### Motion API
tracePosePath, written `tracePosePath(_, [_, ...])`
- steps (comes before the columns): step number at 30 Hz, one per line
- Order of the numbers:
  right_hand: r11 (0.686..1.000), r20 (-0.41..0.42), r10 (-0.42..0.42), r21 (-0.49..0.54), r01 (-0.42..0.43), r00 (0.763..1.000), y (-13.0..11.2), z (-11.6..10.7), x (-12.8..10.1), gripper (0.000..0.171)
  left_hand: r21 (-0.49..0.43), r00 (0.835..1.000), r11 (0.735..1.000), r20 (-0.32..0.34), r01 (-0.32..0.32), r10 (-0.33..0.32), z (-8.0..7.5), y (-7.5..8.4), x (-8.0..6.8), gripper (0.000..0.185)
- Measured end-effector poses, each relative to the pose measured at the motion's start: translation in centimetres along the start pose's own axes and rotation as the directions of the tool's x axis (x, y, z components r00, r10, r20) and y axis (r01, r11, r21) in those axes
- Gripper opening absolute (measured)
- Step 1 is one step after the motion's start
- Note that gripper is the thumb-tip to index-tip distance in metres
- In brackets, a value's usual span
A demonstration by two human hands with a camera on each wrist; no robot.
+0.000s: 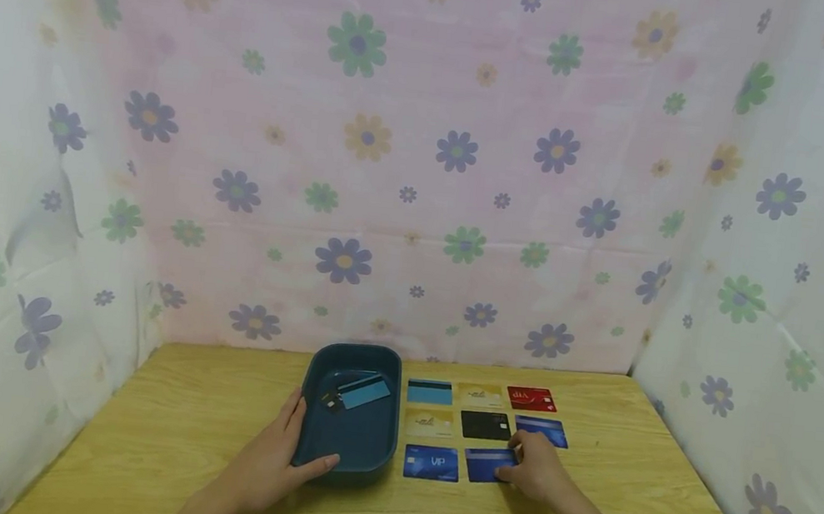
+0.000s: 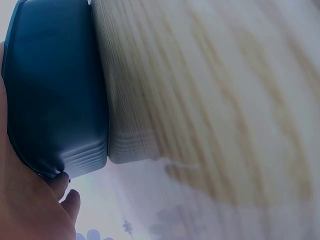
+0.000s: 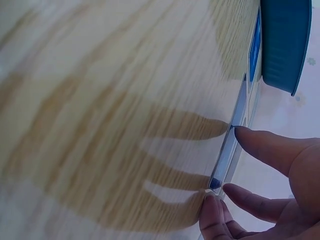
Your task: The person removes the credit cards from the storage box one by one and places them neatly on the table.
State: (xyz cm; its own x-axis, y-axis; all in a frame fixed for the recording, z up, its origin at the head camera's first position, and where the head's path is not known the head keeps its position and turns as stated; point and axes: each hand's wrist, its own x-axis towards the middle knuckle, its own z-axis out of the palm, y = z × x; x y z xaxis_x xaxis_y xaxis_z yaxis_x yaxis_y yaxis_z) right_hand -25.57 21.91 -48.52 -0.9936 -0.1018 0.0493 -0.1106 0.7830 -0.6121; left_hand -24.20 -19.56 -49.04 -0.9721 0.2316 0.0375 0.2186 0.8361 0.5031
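A dark teal plastic tray (image 1: 310,439) is held at its near left corner by the left hand (image 1: 277,465), palm against the wall and thumb curled along the near rim, on a light wood-grain table (image 1: 161,423). Just right of the tray, cards are laid out in rows. The near blue card (image 1: 486,464) at the right end of the near row is being pinched by the right hand (image 1: 538,471); in the right wrist view its edge is seen lifted off the wood between fingertips (image 3: 250,140) and thumb. "VIP" can be read on the blue card (image 1: 431,463) beside it, just left. Writing on the red card (image 1: 531,398), the two cream cards (image 1: 429,423) and the black card (image 1: 485,425) is too small to be made out. A light blue striped card (image 1: 364,391) and something dark are seen inside the tray. The table is enclosed on three sides by pale cloth (image 1: 421,166) printed with purple, green and orange flowers. Both wrist views are blurred; part of the far blue card (image 1: 543,429) is hidden by the right hand.
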Motion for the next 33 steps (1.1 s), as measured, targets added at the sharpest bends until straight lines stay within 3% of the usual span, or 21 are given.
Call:
tracePosePath(18, [1.0, 0.014, -0.005, 0.005, 0.005, 1.0, -0.3, -0.3, 0.5, 0.036, 0.012, 1.0, 1.0, -0.012, 0.003, -0.003, -0.1, -0.3, 0.3, 0.12])
tracePosePath(26, [1.0, 0.067, -0.003, -0.001, 0.004, 0.998, -0.1, -0.5, 0.4, 0.042, 0.006, 1.0, 1.0, 0.0, 0.002, -0.002, 0.2, -0.3, 0.3, 0.121])
tracePosePath(33, [0.999, 0.061, -0.046, -0.012, 0.046, 0.997, -2.1, -0.6, 0.9, 0.051, 0.007, 1.0, 1.0, 0.005, 0.008, -0.008, 0.1, -0.2, 0.1, 0.121])
